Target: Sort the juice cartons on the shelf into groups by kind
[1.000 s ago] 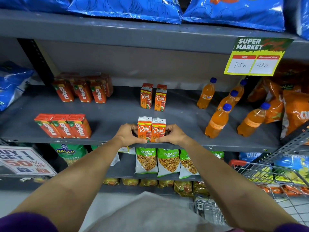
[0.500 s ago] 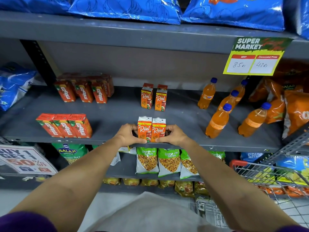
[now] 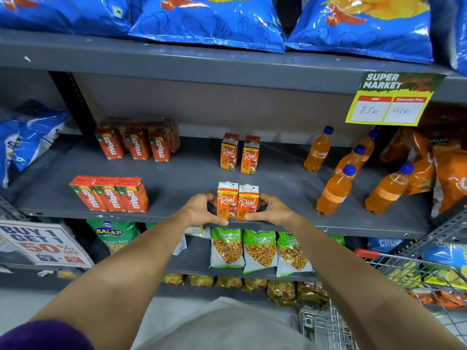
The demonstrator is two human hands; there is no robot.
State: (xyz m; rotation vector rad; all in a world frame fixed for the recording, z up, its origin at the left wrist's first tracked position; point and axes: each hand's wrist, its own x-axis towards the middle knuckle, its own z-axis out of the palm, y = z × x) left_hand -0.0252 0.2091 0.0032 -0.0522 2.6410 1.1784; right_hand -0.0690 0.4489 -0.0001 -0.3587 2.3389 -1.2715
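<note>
Three blue snack bags fill the top shelf at 12 o'clock, the largest things you see. Below them the grey middle shelf carries every juice carton. At 3 o'clock on it stand five orange soda bottles with blue caps, and just beyond them orange snack packs lean at the far right edge. A yellow-and-green price sign hangs from the shelf lip at 2 o'clock. At 10 o'clock a back cluster of Maaza cartons stands against the rear wall; it looks two rows deep, though the dim rear row is hard to count. In front of it, at 9 o'clock, three Maaza cartons stand touching side by side near the front edge. Toward 12 o'clock from your hands, two Real cartons stand upright, close but slightly apart. At the shelf's front edge two more Real cartons, the front pair, stand upright and touching. Your left hand presses the pair's left side, your right hand its right side; the fingers of both curl closed around the cartons, thumbs in front, clamping the two together between them.
</note>
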